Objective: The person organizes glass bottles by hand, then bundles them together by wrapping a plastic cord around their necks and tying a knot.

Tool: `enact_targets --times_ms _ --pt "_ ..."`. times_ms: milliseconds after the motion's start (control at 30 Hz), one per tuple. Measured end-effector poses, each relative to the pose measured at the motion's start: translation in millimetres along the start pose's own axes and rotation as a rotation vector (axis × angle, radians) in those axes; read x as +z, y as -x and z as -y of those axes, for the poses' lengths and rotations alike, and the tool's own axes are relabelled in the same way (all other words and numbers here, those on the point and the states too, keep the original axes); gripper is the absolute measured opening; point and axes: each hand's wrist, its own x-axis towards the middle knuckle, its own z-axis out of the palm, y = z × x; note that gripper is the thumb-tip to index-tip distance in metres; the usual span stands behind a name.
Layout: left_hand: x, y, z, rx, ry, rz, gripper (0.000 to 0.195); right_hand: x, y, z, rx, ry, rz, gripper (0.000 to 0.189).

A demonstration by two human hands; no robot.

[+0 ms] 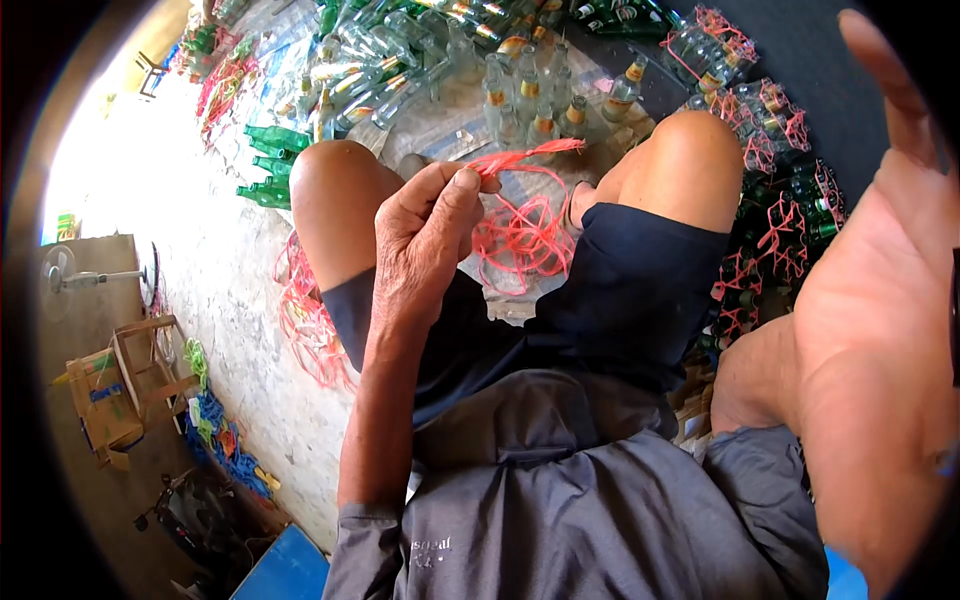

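My left hand (431,217) pinches a bunch of pink plastic twine (517,159) between thumb and fingers, above the gap between my knees. One frayed end points right, and a strand runs down to a loose tangle of the same twine (525,240) on the floor. My right hand (892,217) is raised close to the camera at the right rim. Its bare palm and one outstretched digit show; the other fingers are cut off by the picture's edge. Several clear glass bottles (529,90) with yellow-orange neck labels stand upright just beyond the twine.
Clear bottles (375,75) lie heaped at the far left, with green bottles (274,161) beside my left knee. Twine-netted bottle bundles (765,120) line the right side. More pink twine (311,322) lies left of my leg. A fan (97,277) and cardboard box (105,405) are farther left.
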Motion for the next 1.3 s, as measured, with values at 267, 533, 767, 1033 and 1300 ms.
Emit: enact_targets --times_ms 267,533,767,1033,1300 --pt "-4 -2 -13 -0.037 -0.039 -0.043 0.029 -16 -12 11 -0.064 0.024 0.009 0.04" --pt "-4 8 -9 -0.075 0.079 -0.051 0.026 -12 -5 19 -0.115 0.028 0.034 0.041" --pt "9 -5 -11 -0.065 0.063 -0.041 0.027 -21 -14 17 -0.114 0.067 0.021 0.042" --pt "6 -14 -20 -0.009 0.083 -0.003 0.025 -9 -34 4 -0.104 0.164 0.002 0.044" --pt "-11 -1 -2 0.084 -0.047 0.183 0.019 51 9 -66 0.15 0.645 0.33 0.039"
